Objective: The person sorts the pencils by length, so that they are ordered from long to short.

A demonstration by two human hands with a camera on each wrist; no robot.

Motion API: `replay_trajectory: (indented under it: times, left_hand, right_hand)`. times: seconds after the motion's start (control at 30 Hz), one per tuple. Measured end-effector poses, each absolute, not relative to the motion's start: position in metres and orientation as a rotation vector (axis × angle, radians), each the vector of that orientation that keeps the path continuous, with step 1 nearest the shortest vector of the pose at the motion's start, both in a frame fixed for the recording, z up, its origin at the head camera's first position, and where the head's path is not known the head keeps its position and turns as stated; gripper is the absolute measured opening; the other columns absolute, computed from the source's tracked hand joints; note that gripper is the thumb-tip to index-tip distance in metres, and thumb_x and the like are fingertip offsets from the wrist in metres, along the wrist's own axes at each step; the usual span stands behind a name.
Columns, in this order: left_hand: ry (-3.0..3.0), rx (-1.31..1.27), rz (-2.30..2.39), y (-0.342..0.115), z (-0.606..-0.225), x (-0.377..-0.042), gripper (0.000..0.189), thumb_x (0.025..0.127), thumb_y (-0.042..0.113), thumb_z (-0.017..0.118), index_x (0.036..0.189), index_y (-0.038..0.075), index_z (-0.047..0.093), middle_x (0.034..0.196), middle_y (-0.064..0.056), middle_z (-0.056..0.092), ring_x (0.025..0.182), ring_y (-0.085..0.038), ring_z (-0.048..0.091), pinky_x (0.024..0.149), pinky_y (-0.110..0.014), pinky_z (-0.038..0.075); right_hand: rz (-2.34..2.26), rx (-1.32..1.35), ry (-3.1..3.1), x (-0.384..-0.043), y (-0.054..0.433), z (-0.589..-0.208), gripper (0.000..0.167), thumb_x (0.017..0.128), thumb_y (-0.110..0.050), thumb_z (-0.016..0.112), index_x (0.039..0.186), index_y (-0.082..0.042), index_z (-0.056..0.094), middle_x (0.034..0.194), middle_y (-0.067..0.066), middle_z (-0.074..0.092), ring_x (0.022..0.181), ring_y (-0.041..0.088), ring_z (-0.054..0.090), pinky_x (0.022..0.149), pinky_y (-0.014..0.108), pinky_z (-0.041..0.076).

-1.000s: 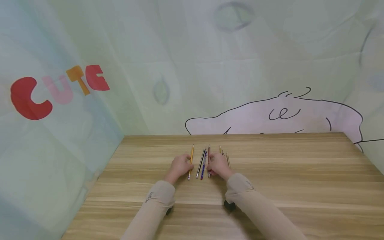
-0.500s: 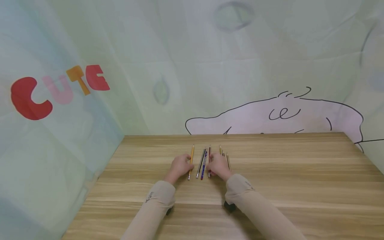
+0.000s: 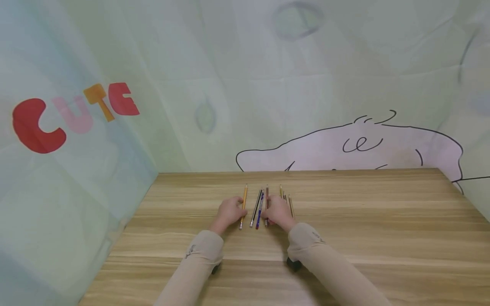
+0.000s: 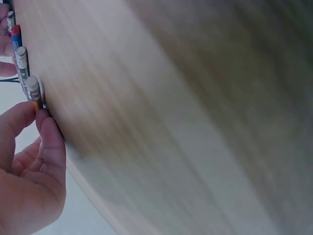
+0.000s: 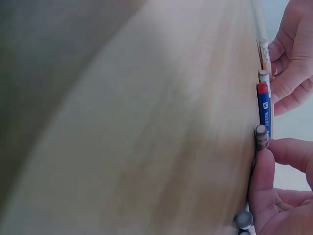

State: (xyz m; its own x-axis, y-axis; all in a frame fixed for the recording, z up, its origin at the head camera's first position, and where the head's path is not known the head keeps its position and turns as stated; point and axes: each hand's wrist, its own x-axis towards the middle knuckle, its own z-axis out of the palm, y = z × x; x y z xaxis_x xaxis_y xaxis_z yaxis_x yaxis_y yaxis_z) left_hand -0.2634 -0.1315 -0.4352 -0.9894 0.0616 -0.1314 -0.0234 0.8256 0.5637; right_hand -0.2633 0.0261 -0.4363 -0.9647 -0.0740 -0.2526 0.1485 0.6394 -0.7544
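Observation:
My left hand [image 3: 229,211] pinches a yellow pencil [image 3: 245,193] between thumb and fingers. Its white eraser end [image 4: 33,84] points toward me in the left wrist view. A dark red pencil [image 3: 267,192] is pinched by my right hand [image 3: 280,211], with its grey eraser end [image 5: 261,131] showing in the right wrist view. Between the hands, a black pencil [image 3: 255,210] and a blue pencil [image 3: 260,211] with a red end lie side by side on the table. All of these pencils point away from me, slightly slanted.
Several more pencils [image 3: 291,205] lie just right of my right hand, partly hidden by it. The wooden table [image 3: 363,221] meets a printed cloth backdrop [image 3: 183,106] at its back and left edges. Dark wrist cameras [image 3: 294,264] sit under the sleeves.
The dark red pencil and my right hand have shifted by a hair. My left hand and the other pencils stay in place.

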Motion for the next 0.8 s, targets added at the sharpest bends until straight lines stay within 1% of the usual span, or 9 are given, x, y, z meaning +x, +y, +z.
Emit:
replay_trajectory:
  times: [0.17, 0.23, 0.4, 0.53, 0.63, 0.7, 0.8]
  left_hand:
    - [2.864, 0.037, 0.884, -0.1312, -0.4361, -0.2643, 0.042, 0.074, 0.015, 0.066, 0.113, 0.001, 0.054, 0.077, -0.006, 0.061, 0.053, -0.011, 0.045, 0.049, -0.022, 0.038]
    - [2.859, 0.034, 0.886, -0.1312, -0.4360, -0.2647, 0.042, 0.074, 0.015, 0.066, 0.113, 0.001, 0.054, 0.080, -0.006, 0.062, 0.052, -0.011, 0.045, 0.048, -0.021, 0.038]
    - [2.857, 0.026, 0.883, -0.1310, -0.4346, -0.2647, 0.042, 0.075, 0.015, 0.066, 0.113, 0.001, 0.054, 0.084, -0.007, 0.062, 0.052, -0.011, 0.044, 0.048, -0.021, 0.038]
    - [2.861, 0.026, 0.878, -0.1310, -0.4342, -0.2645, 0.042, 0.075, 0.015, 0.066, 0.113, 0.002, 0.054, 0.080, -0.007, 0.062, 0.051, -0.011, 0.044, 0.048, -0.021, 0.038]
    - [2.862, 0.027, 0.884, -0.1311, -0.4341, -0.2645, 0.042, 0.075, 0.015, 0.066, 0.113, 0.001, 0.054, 0.077, -0.006, 0.061, 0.051, -0.010, 0.044, 0.047, -0.021, 0.038]
    - [2.861, 0.030, 0.890, -0.1311, -0.4338, -0.2643, 0.042, 0.075, 0.014, 0.066, 0.113, 0.001, 0.054, 0.076, -0.006, 0.060, 0.050, -0.010, 0.044, 0.047, -0.021, 0.038]
    - [2.864, 0.040, 0.892, -0.1309, -0.4336, -0.2636, 0.042, 0.074, 0.014, 0.066, 0.113, 0.000, 0.054, 0.075, -0.006, 0.060, 0.050, -0.010, 0.044, 0.048, -0.021, 0.039]
  right_hand:
    - [-1.210, 0.028, 2.631, -0.2629, 0.0258, -0.4365, 0.051, 0.069, 0.001, 0.068, 0.117, -0.001, 0.051, 0.061, 0.006, 0.058, 0.041, 0.009, 0.051, 0.039, 0.019, 0.045]
    - [-1.207, 0.024, 2.636, -0.2628, 0.0258, -0.4365, 0.049, 0.069, 0.001, 0.067, 0.115, -0.001, 0.051, 0.060, 0.005, 0.058, 0.040, 0.009, 0.050, 0.038, 0.019, 0.044]
    - [-1.231, 0.031, 2.625, -0.2630, 0.0262, -0.4366, 0.055, 0.068, 0.001, 0.067, 0.120, 0.000, 0.048, 0.060, 0.006, 0.059, 0.039, 0.009, 0.049, 0.037, 0.019, 0.043]
    - [-1.285, 0.056, 2.602, -0.2636, 0.0276, -0.4384, 0.063, 0.068, 0.001, 0.067, 0.126, 0.001, 0.042, 0.061, 0.007, 0.059, 0.039, 0.009, 0.048, 0.038, 0.019, 0.043]
    - [-1.294, 0.067, 2.600, -0.2639, 0.0281, -0.4389, 0.066, 0.068, 0.000, 0.067, 0.128, 0.000, 0.041, 0.061, 0.007, 0.059, 0.039, 0.009, 0.048, 0.038, 0.019, 0.043]
    - [-1.278, 0.068, 2.606, -0.2636, 0.0280, -0.4381, 0.065, 0.068, 0.000, 0.067, 0.128, 0.000, 0.041, 0.061, 0.007, 0.059, 0.038, 0.009, 0.048, 0.037, 0.019, 0.043]
    - [-1.261, 0.070, 2.603, -0.2624, 0.0274, -0.4367, 0.059, 0.069, 0.000, 0.066, 0.124, 0.000, 0.045, 0.062, 0.007, 0.059, 0.040, 0.010, 0.049, 0.037, 0.019, 0.043]
